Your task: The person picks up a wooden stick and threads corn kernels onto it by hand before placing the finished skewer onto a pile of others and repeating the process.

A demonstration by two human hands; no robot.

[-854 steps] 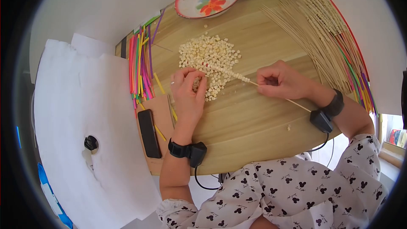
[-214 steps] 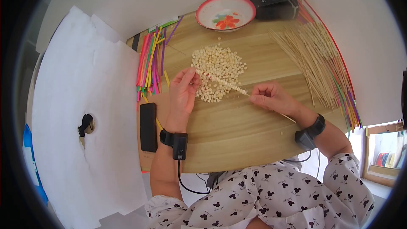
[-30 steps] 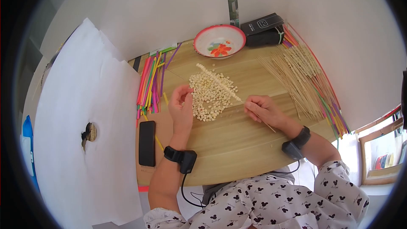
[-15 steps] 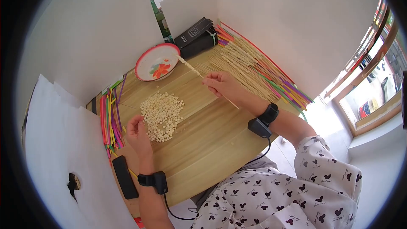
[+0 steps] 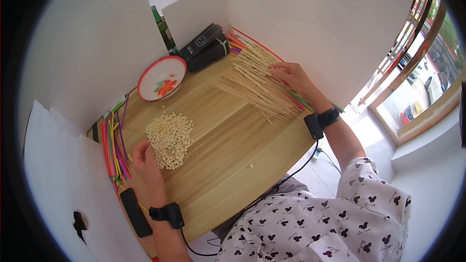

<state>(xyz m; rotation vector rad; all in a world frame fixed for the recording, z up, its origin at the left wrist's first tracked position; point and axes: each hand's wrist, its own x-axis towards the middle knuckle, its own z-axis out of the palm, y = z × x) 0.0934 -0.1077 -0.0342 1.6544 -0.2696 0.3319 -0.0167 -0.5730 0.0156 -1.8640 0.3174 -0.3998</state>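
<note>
My right hand (image 5: 292, 76) is over the heap at the back right, fingers pinched at a thin stick threaded with small pale pieces (image 5: 257, 68). Several such threaded sticks lie side by side there, partly under my fingers. Bare thin wooden sticks (image 5: 252, 94) are spread in front of them. My left hand (image 5: 147, 162) is at the left edge of a pile of small pale yellow pieces (image 5: 171, 138). Its fingers are curled together, and whatever they hold, if anything, is hidden.
A red-rimmed enamel bowl (image 5: 162, 80) with a flower pattern stands behind the pile. Beyond it are a black case (image 5: 206, 48) and a green bottle (image 5: 164, 31). Coloured straws (image 5: 114, 148) and a black phone (image 5: 135, 212) lie along the left edge. White boards enclose the table (image 5: 228, 165).
My right hand has carried the threaded stick away from above the middle of the table, rightward onto the heap. My left hand stays beside the pile. The view has shifted slightly.
</note>
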